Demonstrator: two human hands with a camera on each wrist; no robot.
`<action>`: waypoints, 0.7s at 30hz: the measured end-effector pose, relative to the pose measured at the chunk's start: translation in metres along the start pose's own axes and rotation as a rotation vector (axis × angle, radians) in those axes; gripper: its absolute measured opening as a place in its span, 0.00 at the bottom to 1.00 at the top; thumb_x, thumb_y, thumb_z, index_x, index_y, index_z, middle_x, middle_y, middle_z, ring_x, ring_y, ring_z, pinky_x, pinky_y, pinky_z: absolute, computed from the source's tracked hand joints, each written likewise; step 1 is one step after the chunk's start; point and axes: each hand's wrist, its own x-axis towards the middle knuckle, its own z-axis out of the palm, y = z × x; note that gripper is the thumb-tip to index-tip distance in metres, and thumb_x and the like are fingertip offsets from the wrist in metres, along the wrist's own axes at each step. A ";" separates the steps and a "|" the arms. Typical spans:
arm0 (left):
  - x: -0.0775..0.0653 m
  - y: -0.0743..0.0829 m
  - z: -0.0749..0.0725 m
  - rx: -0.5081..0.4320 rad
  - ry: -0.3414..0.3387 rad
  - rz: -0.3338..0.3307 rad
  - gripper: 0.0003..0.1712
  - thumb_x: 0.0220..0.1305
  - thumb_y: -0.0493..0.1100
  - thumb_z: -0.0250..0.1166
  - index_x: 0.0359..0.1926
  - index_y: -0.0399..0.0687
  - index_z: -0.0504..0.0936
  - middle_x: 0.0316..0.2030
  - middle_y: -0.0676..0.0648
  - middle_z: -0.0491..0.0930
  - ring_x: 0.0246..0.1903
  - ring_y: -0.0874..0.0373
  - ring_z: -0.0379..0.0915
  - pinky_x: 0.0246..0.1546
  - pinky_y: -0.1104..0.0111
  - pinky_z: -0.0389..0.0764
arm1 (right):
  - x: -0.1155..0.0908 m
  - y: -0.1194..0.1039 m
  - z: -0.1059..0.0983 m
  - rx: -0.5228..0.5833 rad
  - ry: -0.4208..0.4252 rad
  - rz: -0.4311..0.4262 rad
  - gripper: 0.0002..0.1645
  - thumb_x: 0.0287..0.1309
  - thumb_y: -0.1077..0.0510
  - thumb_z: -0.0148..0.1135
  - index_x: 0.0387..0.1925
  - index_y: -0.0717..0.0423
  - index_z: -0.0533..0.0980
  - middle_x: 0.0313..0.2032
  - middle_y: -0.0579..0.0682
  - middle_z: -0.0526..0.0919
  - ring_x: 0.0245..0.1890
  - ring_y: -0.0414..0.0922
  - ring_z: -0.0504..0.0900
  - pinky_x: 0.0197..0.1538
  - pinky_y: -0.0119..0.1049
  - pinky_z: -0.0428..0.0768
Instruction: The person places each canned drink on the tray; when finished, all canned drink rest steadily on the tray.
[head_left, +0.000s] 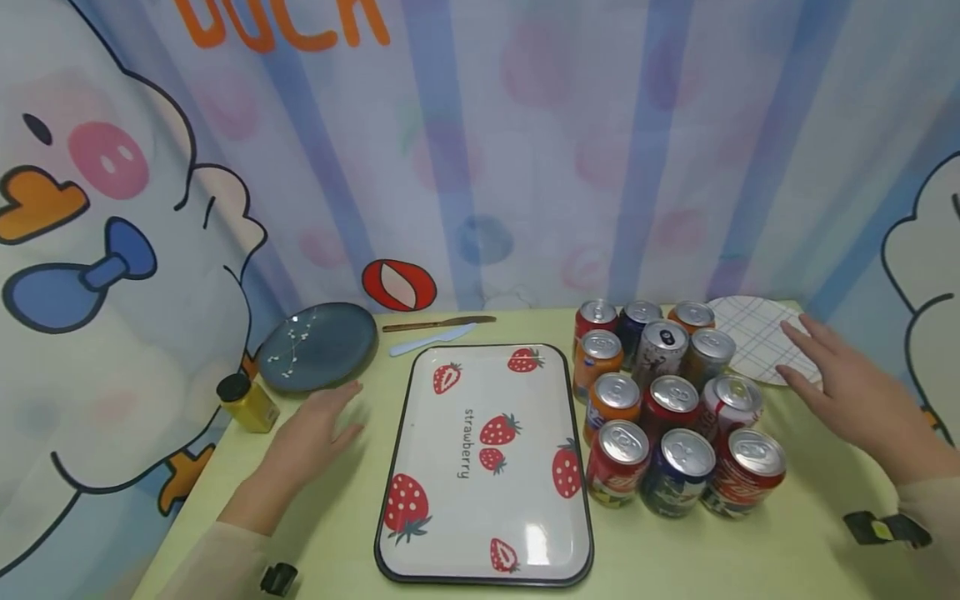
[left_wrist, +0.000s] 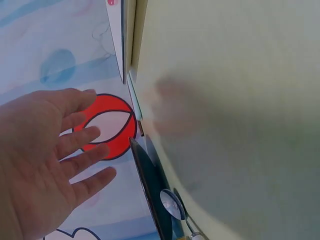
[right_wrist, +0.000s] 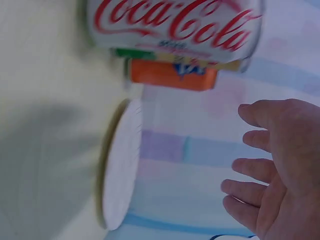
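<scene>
My left hand (head_left: 311, 433) hovers over the left of the table with fingers spread and nothing in it. Just beyond it lies a dark teal plate (head_left: 318, 346) with a white blossom pattern. My right hand (head_left: 855, 392) is empty too, its fingers extended near a white checked plate (head_left: 761, 337). Several soda cans (head_left: 673, 396) stand upright in a group to its left; a white Coca-Cola can (right_wrist: 175, 22) shows large in the right wrist view. Between the hands sits a white strawberry tray (head_left: 487, 508) with a dark rim.
A brown-handled knife (head_left: 438, 323) and a pale blue knife (head_left: 431, 340) lie behind the tray. At the left edge stands a yellow bottle with a black lid (head_left: 247, 404). A spoon (left_wrist: 172, 204) shows by the teal plate. A printed curtain (head_left: 540, 167) hangs behind.
</scene>
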 end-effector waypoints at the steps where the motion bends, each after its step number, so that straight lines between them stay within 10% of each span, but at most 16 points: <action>1: -0.003 0.001 0.001 -0.017 -0.010 0.031 0.34 0.67 0.43 0.71 0.71 0.41 0.73 0.69 0.38 0.75 0.67 0.36 0.71 0.64 0.40 0.77 | -0.001 -0.007 -0.005 -0.004 0.012 -0.003 0.41 0.78 0.46 0.53 0.80 0.62 0.53 0.79 0.71 0.50 0.71 0.77 0.59 0.61 0.79 0.66; 9: -0.025 0.020 0.010 -0.067 -0.166 0.176 0.25 0.68 0.38 0.69 0.65 0.43 0.81 0.64 0.44 0.81 0.64 0.42 0.76 0.66 0.45 0.77 | -0.010 -0.066 -0.028 0.059 0.164 -0.147 0.20 0.63 0.56 0.71 0.54 0.58 0.81 0.57 0.63 0.81 0.54 0.65 0.80 0.47 0.66 0.81; 21: -0.031 0.037 0.016 -0.072 -0.223 0.141 0.28 0.66 0.49 0.72 0.65 0.48 0.81 0.69 0.45 0.75 0.69 0.44 0.70 0.69 0.47 0.75 | -0.016 -0.139 -0.025 0.310 0.102 -0.441 0.22 0.55 0.60 0.78 0.52 0.46 0.83 0.50 0.41 0.84 0.42 0.39 0.83 0.38 0.36 0.85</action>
